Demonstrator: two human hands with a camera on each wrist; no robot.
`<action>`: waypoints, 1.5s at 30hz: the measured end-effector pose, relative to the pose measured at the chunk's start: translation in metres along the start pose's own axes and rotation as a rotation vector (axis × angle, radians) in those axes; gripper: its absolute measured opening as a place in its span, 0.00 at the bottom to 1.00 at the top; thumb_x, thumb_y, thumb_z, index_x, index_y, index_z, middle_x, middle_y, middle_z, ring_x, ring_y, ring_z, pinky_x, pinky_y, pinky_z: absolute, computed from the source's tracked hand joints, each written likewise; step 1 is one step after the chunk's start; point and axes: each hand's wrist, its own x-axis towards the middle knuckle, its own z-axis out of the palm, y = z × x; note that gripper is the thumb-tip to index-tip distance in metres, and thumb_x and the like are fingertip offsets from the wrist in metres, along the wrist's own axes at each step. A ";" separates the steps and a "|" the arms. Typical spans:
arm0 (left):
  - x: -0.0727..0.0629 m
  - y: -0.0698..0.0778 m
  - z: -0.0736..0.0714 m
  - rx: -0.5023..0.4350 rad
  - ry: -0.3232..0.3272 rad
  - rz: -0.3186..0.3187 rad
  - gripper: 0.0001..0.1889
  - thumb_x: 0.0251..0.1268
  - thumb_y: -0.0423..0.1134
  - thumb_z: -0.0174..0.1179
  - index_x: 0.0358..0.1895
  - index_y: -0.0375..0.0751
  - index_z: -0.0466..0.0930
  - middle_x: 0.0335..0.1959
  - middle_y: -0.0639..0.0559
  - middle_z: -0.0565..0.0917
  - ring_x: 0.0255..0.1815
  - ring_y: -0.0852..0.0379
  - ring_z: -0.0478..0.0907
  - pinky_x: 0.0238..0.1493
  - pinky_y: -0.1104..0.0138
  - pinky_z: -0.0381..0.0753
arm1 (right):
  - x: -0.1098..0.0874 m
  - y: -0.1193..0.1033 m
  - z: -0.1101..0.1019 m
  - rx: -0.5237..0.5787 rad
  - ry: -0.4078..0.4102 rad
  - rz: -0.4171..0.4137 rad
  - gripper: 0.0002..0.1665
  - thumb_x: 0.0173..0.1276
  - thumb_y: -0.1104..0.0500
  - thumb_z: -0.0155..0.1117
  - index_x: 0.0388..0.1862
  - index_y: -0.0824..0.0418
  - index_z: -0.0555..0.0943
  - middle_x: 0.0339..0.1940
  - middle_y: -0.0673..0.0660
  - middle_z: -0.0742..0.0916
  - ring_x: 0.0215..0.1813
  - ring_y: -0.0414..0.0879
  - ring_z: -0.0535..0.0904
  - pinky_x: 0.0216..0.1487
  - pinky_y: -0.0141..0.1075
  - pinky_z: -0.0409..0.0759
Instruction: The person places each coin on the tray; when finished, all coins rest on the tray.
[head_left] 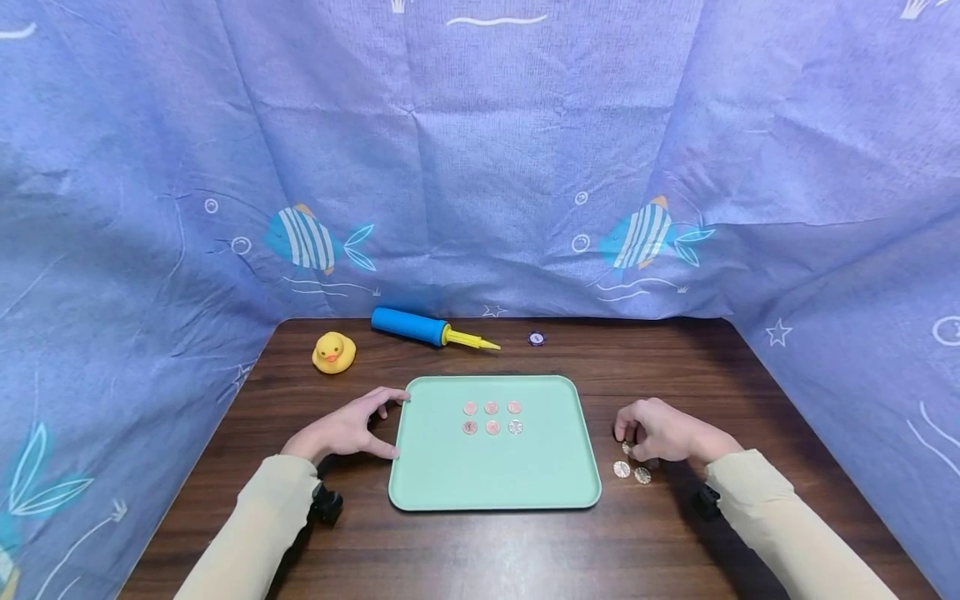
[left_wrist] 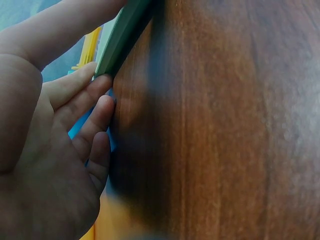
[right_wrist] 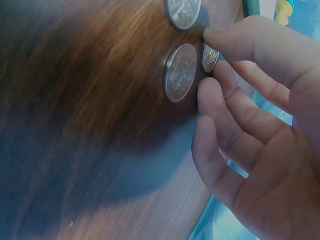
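At the left side of the mint-green tray (head_left: 495,487), my left hand (head_left: 348,425) spreads its thumb and index finger along the rim, fingertips touching it. The left wrist view shows the tray's edge (left_wrist: 117,45) against those fingers. Several coins (head_left: 492,427) lie on the tray in two rows, mostly coppery, the lower right one silvery. Right of the tray, my right hand (head_left: 660,429) pinches a silvery coin (right_wrist: 210,59) between thumb and index finger, low over the table. Beside it lie further silvery coins (right_wrist: 180,73), partly under the hand in the head view.
A yellow rubber duck (head_left: 333,353) sits at the back left of the brown wooden table (head_left: 480,550). Near it lies a blue and yellow hand pump (head_left: 420,327). A dark blue poker chip (head_left: 536,338) lies behind the tray. Blue fish-print cloth (head_left: 480,167) surrounds the table.
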 end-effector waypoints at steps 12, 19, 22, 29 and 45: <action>-0.001 0.002 0.000 -0.009 -0.005 0.000 0.49 0.57 0.52 0.80 0.80 0.50 0.64 0.74 0.48 0.67 0.63 0.47 0.68 0.62 0.48 0.70 | -0.001 -0.005 -0.001 -0.076 0.008 -0.023 0.14 0.56 0.71 0.75 0.38 0.56 0.84 0.31 0.47 0.86 0.34 0.37 0.80 0.36 0.34 0.80; -0.001 0.002 -0.001 -0.002 0.002 0.005 0.48 0.57 0.52 0.80 0.79 0.50 0.64 0.73 0.48 0.68 0.63 0.46 0.68 0.62 0.49 0.70 | 0.001 -0.010 -0.003 -0.135 0.020 -0.051 0.15 0.54 0.73 0.74 0.37 0.57 0.84 0.29 0.45 0.84 0.33 0.37 0.80 0.35 0.34 0.80; -0.002 0.001 -0.001 -0.007 0.002 0.006 0.49 0.56 0.52 0.80 0.80 0.50 0.64 0.73 0.48 0.68 0.63 0.47 0.68 0.62 0.49 0.70 | 0.002 -0.010 -0.003 -0.134 0.003 -0.038 0.16 0.54 0.74 0.73 0.37 0.57 0.84 0.30 0.44 0.84 0.33 0.37 0.80 0.35 0.33 0.80; -0.001 0.000 0.000 -0.004 0.004 0.018 0.49 0.56 0.52 0.80 0.80 0.49 0.64 0.74 0.48 0.68 0.62 0.47 0.68 0.62 0.49 0.71 | 0.002 -0.012 -0.004 -0.119 -0.006 -0.046 0.15 0.53 0.73 0.71 0.36 0.57 0.84 0.29 0.45 0.84 0.32 0.37 0.80 0.34 0.32 0.79; -0.003 0.000 0.000 -0.019 -0.001 0.020 0.49 0.57 0.51 0.80 0.80 0.48 0.63 0.74 0.47 0.68 0.63 0.47 0.68 0.62 0.48 0.70 | -0.001 -0.005 -0.004 -0.082 0.014 -0.113 0.15 0.58 0.73 0.73 0.32 0.53 0.84 0.27 0.42 0.83 0.30 0.32 0.77 0.33 0.31 0.78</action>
